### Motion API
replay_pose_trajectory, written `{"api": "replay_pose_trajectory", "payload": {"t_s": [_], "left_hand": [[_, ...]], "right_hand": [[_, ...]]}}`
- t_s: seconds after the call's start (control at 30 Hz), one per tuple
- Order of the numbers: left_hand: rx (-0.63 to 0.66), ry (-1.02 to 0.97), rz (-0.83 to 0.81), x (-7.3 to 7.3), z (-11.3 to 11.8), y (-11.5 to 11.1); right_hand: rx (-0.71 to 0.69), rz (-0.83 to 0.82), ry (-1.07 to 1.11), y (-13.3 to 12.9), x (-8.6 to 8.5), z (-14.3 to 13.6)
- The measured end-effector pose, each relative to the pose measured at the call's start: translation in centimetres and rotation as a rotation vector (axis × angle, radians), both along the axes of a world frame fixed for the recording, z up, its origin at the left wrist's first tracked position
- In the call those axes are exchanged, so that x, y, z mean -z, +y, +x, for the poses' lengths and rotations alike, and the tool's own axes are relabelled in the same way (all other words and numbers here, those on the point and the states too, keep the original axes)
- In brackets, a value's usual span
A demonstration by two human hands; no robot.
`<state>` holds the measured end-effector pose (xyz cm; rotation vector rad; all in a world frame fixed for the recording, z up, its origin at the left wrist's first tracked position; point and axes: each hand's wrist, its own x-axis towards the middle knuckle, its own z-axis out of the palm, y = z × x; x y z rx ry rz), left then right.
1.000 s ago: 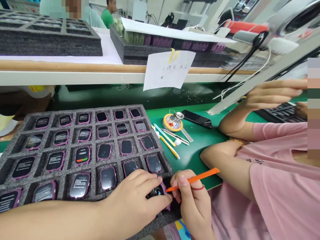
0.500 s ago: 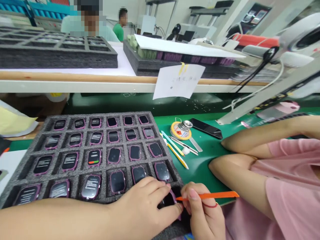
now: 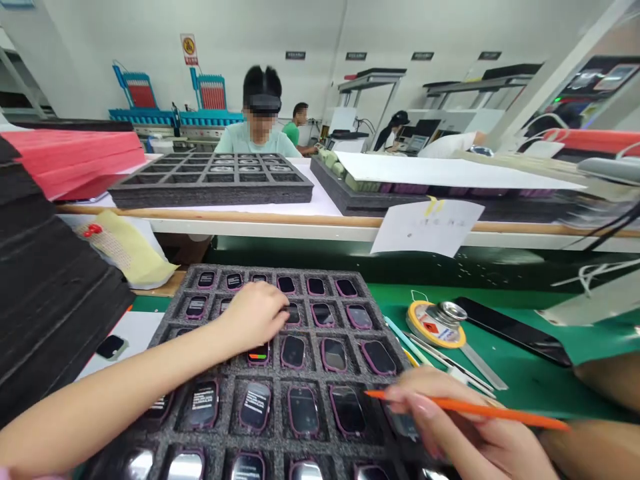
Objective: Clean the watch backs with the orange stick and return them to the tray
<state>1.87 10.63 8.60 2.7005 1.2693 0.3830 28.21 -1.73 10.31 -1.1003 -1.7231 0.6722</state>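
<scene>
R hand (image 3: pixel 473 440) fingers clamped on orange stick (image 3: pixel 500 411), tip by watch (image 3: pixel 347 410) just L of them. L hand (image 3: pixel 257 313) fingers bent at 2nd watch (image 3: pixel 293 314), can't tell grip; tray (image 3: pixel 327 271) below both.

Foam tray (image 3: pixel 311 333) rough, matt; watch screens (image 3: pixel 349 410) glossy; orange stick (image 3: pixel 500 411) smooth plastic; metal cap (image 3: pixel 452 311) shiny.

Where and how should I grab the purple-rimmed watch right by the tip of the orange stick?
I'd pinch the two long edges of its purple rim, coming down from above. The watch lies screen up in a compartment of the foam tray, walls around it, so a sideways approach looks blocked. The right hand holds the orange stick there.
</scene>
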Motion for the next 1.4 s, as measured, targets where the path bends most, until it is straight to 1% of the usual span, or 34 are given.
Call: {"api": "replay_pose_trajectory", "payload": {"t_s": [0.03, 0.1, 0.17, 0.2, 0.3, 0.37, 0.43, 0.5, 0.63, 0.7, 0.8, 1.0, 1.23, 1.4], "left_hand": [[-0.057, -0.007, 0.015, 0.4, -1.0, 1.3], [-0.130, -0.017, 0.033, 1.2, -2.5, 3.3], [-0.141, -0.018, 0.045, 2.1, -3.5, 4.4], [-0.139, -0.020, 0.049, 2.4, -3.8, 4.6], [-0.130, -0.034, 0.056, 2.9, -4.4, 4.6], [-0.119, -0.052, 0.055, 2.8, -4.8, 4.4], [-0.102, -0.074, 0.050, 2.5, -5.3, 4.3], [-0.082, -0.095, 0.037, 2.1, -5.8, 4.2], [-0.018, -0.131, -0.010, 1.4, -6.9, 4.7], [0.004, -0.154, -0.031, 1.3, -7.3, 5.1], [0.015, -0.191, -0.047, 1.5, -7.6, 5.8], [0.019, -0.237, -0.072, 1.8, -7.2, 6.0], [-0.164, -0.346, -0.131, 2.2, -7.1, 5.7], [-0.192, -0.343, -0.155, 2.4, -7.0, 5.8]], "right_hand": [[-0.085, -0.044, -0.002, 1.3, -0.4, -1.1], [-0.226, -0.167, 0.040, 4.5, -0.7, -3.7], [-0.298, -0.309, 0.154, 8.1, -0.5, -6.5], [-0.309, -0.346, 0.248, 10.1, -0.2, -7.9], [-0.271, -0.325, 0.343, 15.6, 1.3, -11.7], [-0.235, -0.305, 0.388, 18.5, 2.5, -13.7], [-0.191, -0.281, 0.426, 20.5, 3.9, -15.1], [-0.159, -0.272, 0.453, 21.7, 5.2, -15.7], [-0.168, -0.308, 0.469, 22.7, 7.1, -15.6], [-0.183, -0.332, 0.475, 22.9, 7.7, -15.3], [-0.189, -0.364, 0.490, 23.1, 8.2, -15.2], [-0.197, -0.356, 0.464, 22.5, 8.0, -15.5], [-0.235, -0.291, 0.338, 21.5, 7.0, -15.2], [-0.239, -0.232, 0.252, 21.4, 6.9, -15.1]]}}
